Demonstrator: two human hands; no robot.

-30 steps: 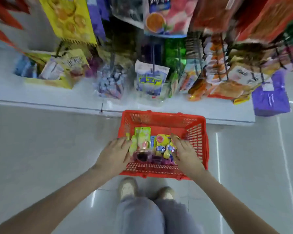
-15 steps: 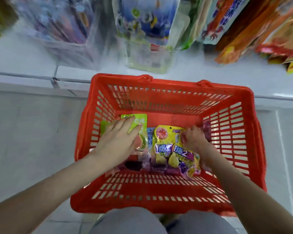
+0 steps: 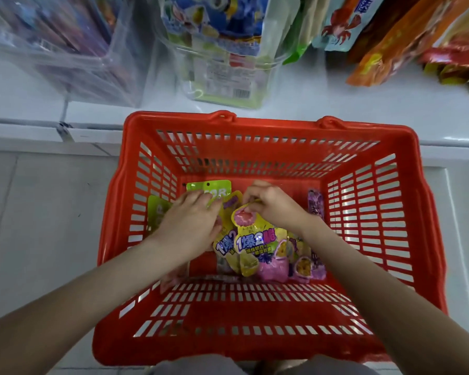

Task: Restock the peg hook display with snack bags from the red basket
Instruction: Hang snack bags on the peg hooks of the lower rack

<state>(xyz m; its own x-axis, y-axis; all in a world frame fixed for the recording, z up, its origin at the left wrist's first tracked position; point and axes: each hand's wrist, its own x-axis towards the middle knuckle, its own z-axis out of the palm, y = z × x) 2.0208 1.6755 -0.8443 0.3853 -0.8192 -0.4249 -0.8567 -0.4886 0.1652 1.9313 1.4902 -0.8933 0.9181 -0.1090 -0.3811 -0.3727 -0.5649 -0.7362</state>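
The red basket [image 3: 390,217] stands on the floor below me, against the white shelf base. Both my hands are down inside it. My right hand [image 3: 274,204] pinches the top edge of a yellow snack bag [image 3: 257,239] with blue and purple lettering. A second yellow bag [image 3: 224,246] lies partly under it, and my left hand [image 3: 191,226] lies over that bag and the green bags [image 3: 214,186]; whether its fingers grip anything is hidden. A purple bag [image 3: 315,204] leans at the basket's right side.
Above the basket, a white shelf base [image 3: 309,98] carries a clear tub [image 3: 222,77] of blue and green packs and a clear box [image 3: 65,50] at left. Orange and red snack bags [image 3: 395,41] hang at upper right. Grey floor tiles [image 3: 38,212] lie left of the basket.
I have leaned in closer to the basket. My right hand moved left and took the top of the yellow bag. My left hand shifted right over the bags.
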